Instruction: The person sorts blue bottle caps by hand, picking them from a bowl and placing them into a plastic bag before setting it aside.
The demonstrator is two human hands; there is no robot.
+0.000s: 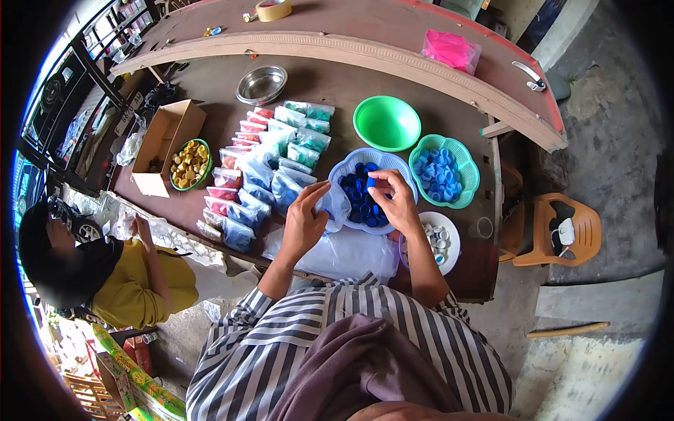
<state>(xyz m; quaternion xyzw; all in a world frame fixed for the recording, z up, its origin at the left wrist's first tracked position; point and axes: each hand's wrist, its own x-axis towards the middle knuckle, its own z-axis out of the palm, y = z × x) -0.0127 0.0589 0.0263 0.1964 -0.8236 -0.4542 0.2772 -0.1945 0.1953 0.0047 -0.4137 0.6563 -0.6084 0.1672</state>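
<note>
Over a lavender basket (337, 168) of dark blue bottle caps (361, 205), my right hand (399, 205) pinches one blue cap (371, 183) between thumb and fingertips. My left hand (305, 223) is closed on the edge of a clear plastic bag (338, 205), which lies against the basket's left side. Something blue shows by the left fingers, at the bag. Below both hands is a stack of clear plastic bags (344, 254). To the left lie rows of filled bags (284, 189) with blue, red and green contents.
Right of the lavender basket are a mint basket (471, 184) of light blue caps, a green bowl (386, 123) and a plate (453, 235) of white caps. A steel bowl (262, 85), a cardboard box (166, 144) and a raised shelf (337, 45) stand farther off. Another person (133, 277) is at the left.
</note>
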